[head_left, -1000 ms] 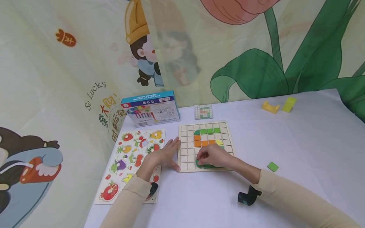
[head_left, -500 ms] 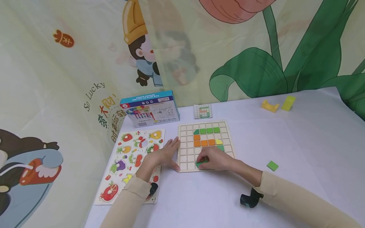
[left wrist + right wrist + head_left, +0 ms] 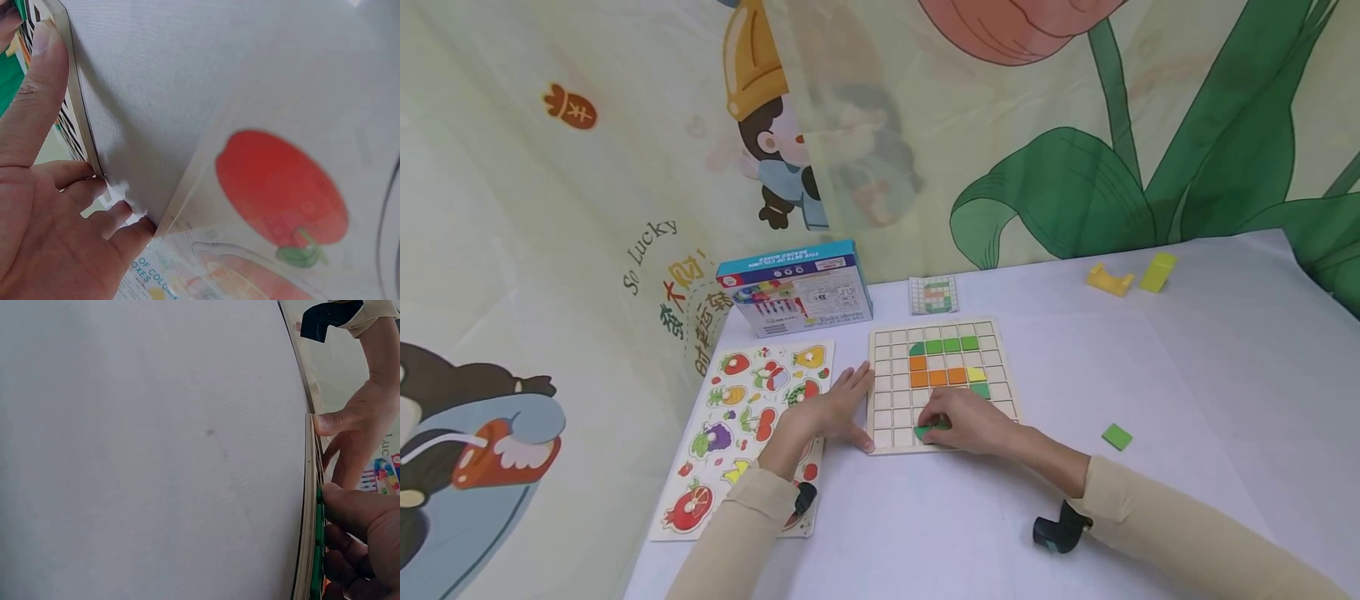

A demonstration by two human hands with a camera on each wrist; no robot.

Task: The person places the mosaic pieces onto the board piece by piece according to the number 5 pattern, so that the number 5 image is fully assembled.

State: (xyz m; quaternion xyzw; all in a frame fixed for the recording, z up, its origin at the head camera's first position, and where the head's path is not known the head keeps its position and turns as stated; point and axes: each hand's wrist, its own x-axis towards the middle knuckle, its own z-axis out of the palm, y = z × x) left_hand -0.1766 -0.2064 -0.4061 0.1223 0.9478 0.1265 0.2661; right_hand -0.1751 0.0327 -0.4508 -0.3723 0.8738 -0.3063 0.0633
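Note:
A wooden grid board [image 3: 883,406] lies on the table, with green, orange and yellow tiles set in its squares. My left hand [image 3: 831,412] holds its fingers spread, with fingertips and thumb at the board's left edge; the left wrist view shows the thumb on the wooden rim [image 3: 78,94]. Over the board's near rows, my right hand [image 3: 966,419] has curled fingers and pinches a rounded green tile [image 3: 921,433]. More green tiles [image 3: 319,528] run along the near edge in the right wrist view, under the right thumb [image 3: 353,506]. The right hand hides part of that row in the head view.
A fruit picture board [image 3: 707,467] lies under the left forearm. Behind stand a box [image 3: 808,296] and a small pattern card [image 3: 934,295]. To the right are a loose green tile [image 3: 1117,437], a yellow bridge-shaped block [image 3: 1109,281] and a yellow-green block [image 3: 1159,272].
My right hand has shifted slightly on the near row, uncovering a green tile beside the yellow one and covering more of the near green tiles. The left hand stays at the board's edge.

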